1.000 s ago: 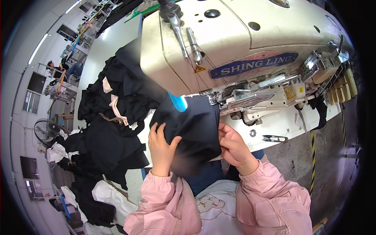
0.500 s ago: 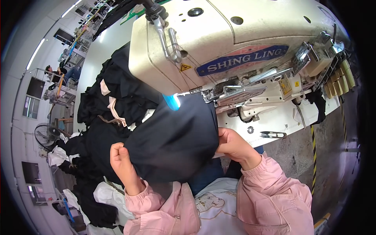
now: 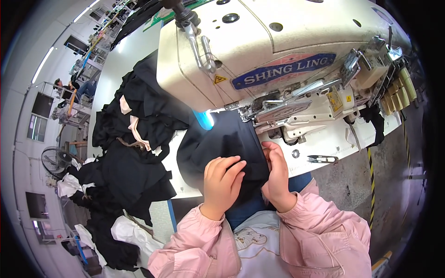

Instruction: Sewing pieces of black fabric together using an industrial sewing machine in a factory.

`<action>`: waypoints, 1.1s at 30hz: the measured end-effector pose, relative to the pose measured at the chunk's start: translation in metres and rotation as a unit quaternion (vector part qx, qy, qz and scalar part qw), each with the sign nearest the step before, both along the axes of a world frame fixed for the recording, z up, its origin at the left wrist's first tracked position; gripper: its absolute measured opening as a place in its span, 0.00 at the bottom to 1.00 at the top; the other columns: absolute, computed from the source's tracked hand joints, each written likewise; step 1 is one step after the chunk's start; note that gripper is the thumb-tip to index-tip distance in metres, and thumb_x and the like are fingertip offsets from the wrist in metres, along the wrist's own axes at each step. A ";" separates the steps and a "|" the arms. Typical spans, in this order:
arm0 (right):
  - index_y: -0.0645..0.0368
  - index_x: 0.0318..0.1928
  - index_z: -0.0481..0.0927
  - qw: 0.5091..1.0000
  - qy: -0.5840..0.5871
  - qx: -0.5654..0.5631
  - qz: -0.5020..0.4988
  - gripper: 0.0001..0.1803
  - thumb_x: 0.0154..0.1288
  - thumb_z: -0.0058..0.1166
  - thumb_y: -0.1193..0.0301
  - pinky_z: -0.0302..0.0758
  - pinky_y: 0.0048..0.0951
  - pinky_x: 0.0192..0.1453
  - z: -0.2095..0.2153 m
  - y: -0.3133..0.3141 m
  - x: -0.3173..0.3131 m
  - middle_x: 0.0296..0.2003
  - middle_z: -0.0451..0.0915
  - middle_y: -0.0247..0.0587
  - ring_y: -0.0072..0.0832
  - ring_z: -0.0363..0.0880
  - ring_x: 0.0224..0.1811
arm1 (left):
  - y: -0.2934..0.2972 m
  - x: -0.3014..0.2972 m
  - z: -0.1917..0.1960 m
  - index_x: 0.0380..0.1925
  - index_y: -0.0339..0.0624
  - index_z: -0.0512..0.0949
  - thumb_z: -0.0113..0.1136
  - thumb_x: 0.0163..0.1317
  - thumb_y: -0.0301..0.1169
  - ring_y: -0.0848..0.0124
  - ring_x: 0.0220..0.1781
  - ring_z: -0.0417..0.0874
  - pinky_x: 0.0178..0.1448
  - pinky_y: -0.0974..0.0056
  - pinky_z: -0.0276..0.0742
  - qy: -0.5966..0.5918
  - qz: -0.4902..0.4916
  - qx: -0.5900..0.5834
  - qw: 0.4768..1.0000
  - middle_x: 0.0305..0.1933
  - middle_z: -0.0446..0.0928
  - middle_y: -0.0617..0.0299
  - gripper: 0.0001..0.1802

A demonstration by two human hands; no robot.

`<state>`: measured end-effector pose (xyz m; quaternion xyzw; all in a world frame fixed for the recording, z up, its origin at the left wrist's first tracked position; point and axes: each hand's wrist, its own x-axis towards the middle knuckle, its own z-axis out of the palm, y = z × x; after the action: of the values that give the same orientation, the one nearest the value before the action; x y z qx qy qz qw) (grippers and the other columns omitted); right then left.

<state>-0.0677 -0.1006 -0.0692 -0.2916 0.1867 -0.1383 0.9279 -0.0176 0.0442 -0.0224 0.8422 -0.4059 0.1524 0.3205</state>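
Note:
A black fabric piece (image 3: pixel 222 143) lies under the front of a cream sewing machine (image 3: pixel 204 60) and drapes over the table's near edge toward my lap. Its far end reaches the presser foot area (image 3: pixel 245 113), lit by a small lamp (image 3: pixel 204 120). My left hand (image 3: pixel 221 187) rests over the near part of the cloth, fingers stretched and slightly apart. At the cloth's right edge, my right hand (image 3: pixel 277 180) has its fingers and thumb curled around that edge. Part of its grip is hidden.
Black garments (image 3: pixel 139 102) lie heaped on the table to the left, with more black and white cloth (image 3: pixel 134 236) hanging below. Thread snips (image 3: pixel 323 159) and a small round metal part (image 3: pixel 295 154) lie right of my hand. A fan (image 3: pixel 55 160) stands far left.
My left hand has let go of the cloth's left corner and moved right onto its near part. The fabric's left side has dropped and gathered inward; my right hand has shifted slightly.

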 end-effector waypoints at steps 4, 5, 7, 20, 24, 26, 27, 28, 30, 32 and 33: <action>0.62 0.55 0.73 0.976 0.006 -0.203 -0.072 0.15 0.80 0.50 0.63 0.69 0.19 0.53 0.003 0.010 -0.001 0.44 0.77 0.32 0.16 0.73 0.46 | 0.001 0.006 -0.002 0.47 0.46 0.84 0.67 0.57 0.27 0.58 0.54 0.80 0.64 0.50 0.73 0.007 0.010 0.001 1.000 0.52 0.81 0.62 0.16; 0.61 0.53 0.74 0.979 0.014 -0.194 -0.066 0.13 0.78 0.53 0.65 0.66 0.17 0.47 0.004 0.009 -0.001 0.40 0.75 0.27 0.13 0.69 0.41 | 0.001 0.007 -0.003 0.49 0.46 0.83 0.67 0.57 0.28 0.57 0.56 0.79 0.66 0.48 0.71 0.007 0.017 0.007 1.000 0.54 0.80 0.61 0.17; 0.61 0.50 0.74 0.981 0.022 -0.184 -0.059 0.12 0.76 0.56 0.67 0.62 0.15 0.41 0.002 0.007 -0.001 0.35 0.72 0.23 0.09 0.65 0.36 | 0.002 0.009 -0.004 0.54 0.46 0.81 0.67 0.59 0.30 0.55 0.61 0.76 0.72 0.43 0.64 0.016 0.052 0.020 0.998 0.58 0.77 0.58 0.21; 0.59 0.30 0.74 0.922 -0.035 -0.332 0.194 0.13 0.65 0.68 0.70 0.61 0.19 0.36 0.006 -0.051 0.020 0.29 0.67 0.22 0.12 0.61 0.32 | 0.046 0.048 -0.029 0.73 0.38 0.62 0.71 0.59 0.43 0.45 0.67 0.68 0.69 0.48 0.64 0.029 0.253 0.061 0.965 0.67 0.67 0.43 0.45; 0.59 0.28 0.73 0.930 -0.025 -0.306 0.204 0.15 0.65 0.66 0.69 0.58 0.20 0.35 0.008 -0.049 0.021 0.27 0.65 0.21 0.12 0.59 0.30 | 0.050 0.052 -0.028 0.72 0.39 0.64 0.72 0.58 0.34 0.50 0.59 0.77 0.63 0.56 0.72 0.132 0.283 0.071 0.947 0.57 0.76 0.46 0.43; 0.58 0.28 0.75 0.927 -0.039 -0.306 0.212 0.12 0.66 0.64 0.71 0.58 0.20 0.35 0.009 -0.048 0.022 0.27 0.65 0.20 0.12 0.59 0.30 | 0.051 0.056 -0.024 0.71 0.40 0.66 0.71 0.58 0.30 0.52 0.54 0.79 0.60 0.58 0.74 0.203 0.286 0.026 0.936 0.53 0.78 0.47 0.40; 0.58 0.28 0.75 0.927 -0.039 -0.307 0.212 0.12 0.66 0.64 0.71 0.58 0.20 0.35 0.008 -0.049 0.022 0.27 0.65 0.20 0.12 0.59 0.30 | 0.052 0.058 -0.023 0.70 0.41 0.68 0.69 0.58 0.27 0.54 0.50 0.81 0.58 0.60 0.75 0.272 0.286 -0.019 0.919 0.48 0.79 0.49 0.38; 0.58 0.32 0.76 0.931 -0.012 -0.271 0.244 0.09 0.66 0.63 0.72 0.61 0.20 0.37 0.006 -0.051 0.021 0.29 0.68 0.21 0.12 0.62 0.32 | 0.056 0.060 -0.024 0.67 0.42 0.71 0.66 0.58 0.22 0.58 0.45 0.82 0.54 0.63 0.76 0.141 0.265 -0.052 0.953 0.44 0.80 0.50 0.34; 0.58 0.35 0.77 0.933 0.016 -0.234 0.272 0.06 0.66 0.62 0.74 0.64 0.19 0.39 0.006 -0.050 0.020 0.31 0.71 0.22 0.12 0.65 0.33 | 0.065 0.067 -0.010 0.65 0.40 0.74 0.61 0.59 0.17 0.74 0.43 0.78 0.54 0.68 0.74 0.141 0.249 -0.228 0.931 0.42 0.78 0.62 0.30; 0.58 0.43 0.77 0.961 -0.032 -0.155 0.228 0.08 0.65 0.60 0.78 0.70 0.20 0.47 0.015 -0.041 0.021 0.37 0.76 0.26 0.13 0.72 0.39 | 0.069 0.064 0.018 0.63 0.39 0.75 0.59 0.61 0.16 0.78 0.41 0.75 0.52 0.70 0.72 0.103 0.257 -0.290 0.916 0.37 0.75 0.68 0.28; 0.59 0.47 0.75 0.956 -0.046 -0.157 0.243 0.13 0.63 0.60 0.81 0.72 0.22 0.53 0.016 -0.042 0.019 0.43 0.78 0.29 0.15 0.75 0.45 | 0.069 0.064 0.025 0.64 0.39 0.74 0.59 0.61 0.17 0.77 0.41 0.75 0.52 0.70 0.72 0.071 0.275 -0.255 0.924 0.36 0.75 0.67 0.28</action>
<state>-0.0482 -0.1421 -0.0536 -0.4634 0.0430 0.0504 0.8837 0.0468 0.1131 0.0021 0.8194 -0.0823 0.2726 0.4976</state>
